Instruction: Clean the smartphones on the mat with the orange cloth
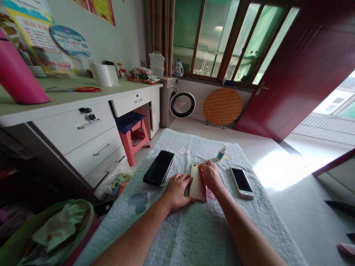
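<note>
A pale gold smartphone (198, 186) lies face down on the quilted cloth, its camera at the far end. My left hand (177, 192) grips its left side, with fingers at the edge and thumb by the near end. Over the far right corner, my right hand (212, 175) is closed in a pinch on a small orange piece (201, 167), mostly hidden by the fingers, perhaps cloth. Left of my hands rests a black-screened phone (159, 167) on top of another flat item. To the right is a white phone (242, 181), screen up. A small white bottle (221, 153) stands beyond my right hand.
The light-blue quilted cloth (183, 236) covers the work surface. On the left are a desk (77, 125) with drawers, a red stool (135, 142) and a waste bin (88, 221). Behind stand a washing machine (168, 99) with its door open and a round wooden tabletop (223, 107).
</note>
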